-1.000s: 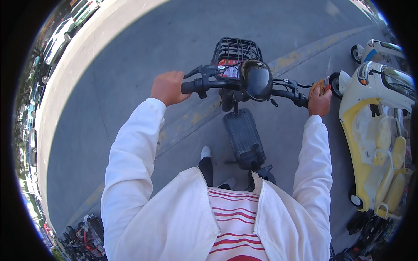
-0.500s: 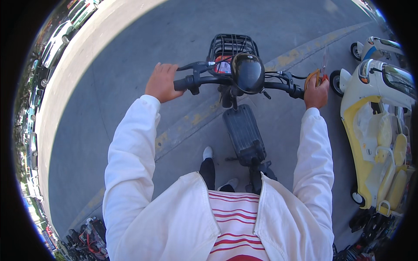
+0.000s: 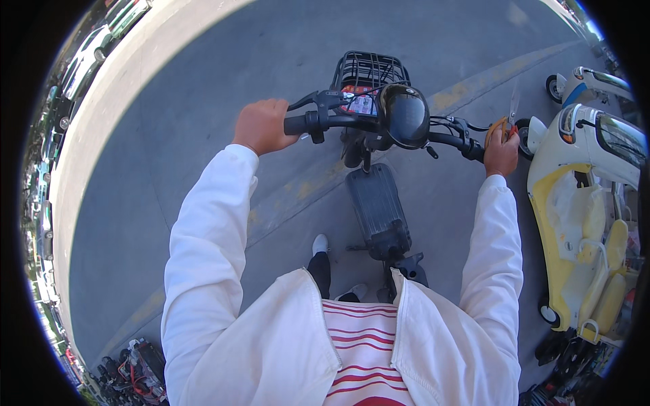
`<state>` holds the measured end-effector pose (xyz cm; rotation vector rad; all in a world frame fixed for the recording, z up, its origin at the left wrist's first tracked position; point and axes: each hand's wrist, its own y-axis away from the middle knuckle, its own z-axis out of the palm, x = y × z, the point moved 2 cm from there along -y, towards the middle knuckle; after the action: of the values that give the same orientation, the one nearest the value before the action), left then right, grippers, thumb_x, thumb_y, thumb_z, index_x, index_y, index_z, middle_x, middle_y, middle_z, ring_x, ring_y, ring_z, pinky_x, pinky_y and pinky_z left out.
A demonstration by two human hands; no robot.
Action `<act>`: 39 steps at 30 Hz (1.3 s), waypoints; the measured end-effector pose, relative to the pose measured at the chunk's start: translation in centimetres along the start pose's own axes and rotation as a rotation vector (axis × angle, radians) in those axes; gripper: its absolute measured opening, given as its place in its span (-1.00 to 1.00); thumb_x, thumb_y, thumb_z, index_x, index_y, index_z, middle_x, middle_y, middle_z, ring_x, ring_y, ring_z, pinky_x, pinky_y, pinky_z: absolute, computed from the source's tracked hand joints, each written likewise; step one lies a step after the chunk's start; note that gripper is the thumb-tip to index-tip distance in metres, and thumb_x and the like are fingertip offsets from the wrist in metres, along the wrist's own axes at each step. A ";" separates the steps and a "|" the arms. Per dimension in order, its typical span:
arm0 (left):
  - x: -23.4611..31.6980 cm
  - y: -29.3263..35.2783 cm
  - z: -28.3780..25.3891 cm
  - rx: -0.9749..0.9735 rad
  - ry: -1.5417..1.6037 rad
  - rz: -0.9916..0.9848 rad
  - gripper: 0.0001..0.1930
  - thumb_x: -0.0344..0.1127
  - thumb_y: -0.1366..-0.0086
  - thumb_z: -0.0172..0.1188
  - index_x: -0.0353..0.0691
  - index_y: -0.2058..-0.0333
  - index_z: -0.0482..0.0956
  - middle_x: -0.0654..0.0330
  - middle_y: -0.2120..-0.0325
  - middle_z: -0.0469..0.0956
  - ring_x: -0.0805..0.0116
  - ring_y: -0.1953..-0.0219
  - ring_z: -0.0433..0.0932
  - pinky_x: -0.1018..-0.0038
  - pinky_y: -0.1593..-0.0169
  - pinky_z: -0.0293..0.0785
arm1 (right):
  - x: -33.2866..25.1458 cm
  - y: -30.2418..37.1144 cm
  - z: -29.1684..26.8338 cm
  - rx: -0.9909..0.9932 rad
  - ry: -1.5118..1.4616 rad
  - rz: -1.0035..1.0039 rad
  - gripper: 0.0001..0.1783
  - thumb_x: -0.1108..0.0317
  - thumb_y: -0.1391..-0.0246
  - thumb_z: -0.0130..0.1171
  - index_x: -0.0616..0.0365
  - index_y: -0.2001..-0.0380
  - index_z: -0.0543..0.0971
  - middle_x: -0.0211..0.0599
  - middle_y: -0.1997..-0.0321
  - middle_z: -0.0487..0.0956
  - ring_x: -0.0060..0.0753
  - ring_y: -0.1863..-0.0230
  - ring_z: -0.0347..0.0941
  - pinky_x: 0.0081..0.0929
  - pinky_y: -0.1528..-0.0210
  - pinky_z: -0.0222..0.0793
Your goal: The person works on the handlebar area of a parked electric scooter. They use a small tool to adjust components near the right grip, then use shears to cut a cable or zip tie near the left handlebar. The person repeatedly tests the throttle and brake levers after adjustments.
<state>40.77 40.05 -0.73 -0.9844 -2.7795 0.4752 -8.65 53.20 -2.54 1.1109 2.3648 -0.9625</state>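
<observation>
A black electric scooter stands upright in front of me, with a round dark headlight (image 3: pixel 403 115) in the middle of its handlebar (image 3: pixel 352 124). My left hand (image 3: pixel 265 126) is closed round the outer end of the left handlebar grip (image 3: pixel 296 125). At the other end, my right hand (image 3: pixel 502 153) holds scissors (image 3: pixel 500 128) with orange-and-red handles, the blades pointing away from me. That hand also rests against the right grip (image 3: pixel 474 151); how its fingers meet the grip is hidden. A black wire basket (image 3: pixel 372 68) sits ahead of the handlebar, above a red-and-white printed panel (image 3: pixel 359 101).
The scooter's dark footboard (image 3: pixel 378 203) lies below the handlebar, beside my white shoes (image 3: pixel 320 244). A yellow-and-white small vehicle (image 3: pixel 562 203) stands close on the right, another white-and-blue one (image 3: pixel 596 81) beyond it. Parked cars (image 3: pixel 84 61) line the far left; several dark scooters (image 3: pixel 135 372) stand lower left.
The handlebar and both hands have shifted right, with its right end swung slightly nearer. My left hand's fingers, earlier extended past the grip, are now curled round it. The scissors stay in my right hand.
</observation>
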 end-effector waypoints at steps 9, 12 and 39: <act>-0.1 0.0 -0.1 0.105 -0.041 0.067 -0.14 0.03 0.06 0.46 -0.19 -0.20 0.38 -0.03 -0.12 0.46 -0.04 -0.26 0.35 0.06 -0.44 0.05 | -0.4 0.3 -0.2 0.026 -0.007 -0.004 -0.46 -0.10 -0.18 0.09 0.13 0.01 0.53 -0.10 -0.01 0.61 0.04 -0.01 0.55 -0.09 -0.07 0.42; -0.3 -0.2 -0.1 0.009 -0.025 0.036 -0.25 0.01 0.06 0.45 -0.20 -0.11 0.46 0.00 -0.01 0.52 -0.02 -0.15 0.44 0.09 -0.35 0.20 | -0.3 0.1 0.0 0.026 -0.014 -0.014 -0.45 -0.12 -0.17 0.09 0.13 0.02 0.53 -0.10 -0.01 0.61 0.05 0.00 0.56 -0.09 -0.06 0.43; -0.7 -1.3 -0.6 -0.037 -0.049 0.035 -0.20 0.05 0.04 0.45 -0.16 -0.16 0.44 -0.01 -0.10 0.49 -0.01 -0.21 0.40 0.10 -0.39 0.15 | 0.1 0.3 0.0 -0.031 0.077 0.027 -0.39 -0.13 -0.15 0.08 0.16 -0.03 0.54 -0.06 -0.02 0.63 0.06 -0.04 0.56 -0.09 -0.09 0.42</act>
<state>40.67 38.78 0.25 -1.0446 -2.8285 0.4599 -8.47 53.37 -2.70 1.1848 2.4103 -0.8859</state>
